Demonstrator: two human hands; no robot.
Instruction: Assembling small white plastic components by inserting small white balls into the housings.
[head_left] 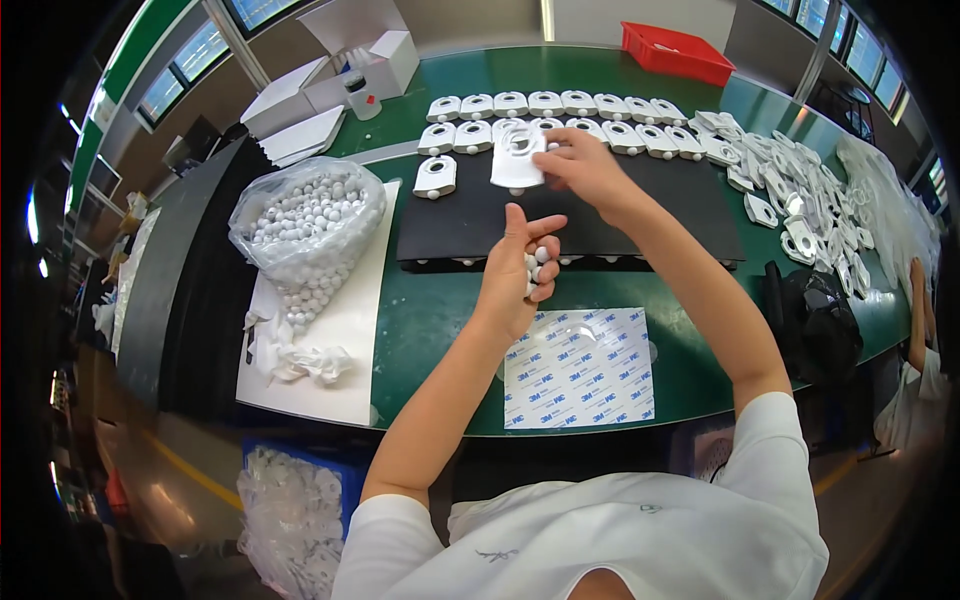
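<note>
My right hand point(590, 175) pinches a white plastic housing point(512, 174) with a round opening, held over a black foam board point(620, 215). A small white ball point(517, 191) shows at its lower edge; whether it is attached I cannot tell. Nearer to me, my left hand point(508, 280) curls round several small white balls point(541, 256), with thumb and index finger stretched out. Rows of similar white housings point(435, 176) lie along the board's far part, most with a ball at their near edge. Part of the second row is hidden behind the held housing.
A clear bag of white balls point(345, 245) stands on a white sheet point(345, 395) at left. Loose white housings point(800, 190) are heaped at right, beside a black bag point(815, 325). A printed square sheet point(580, 385) lies in front; a red bin point(680, 55) sits far back.
</note>
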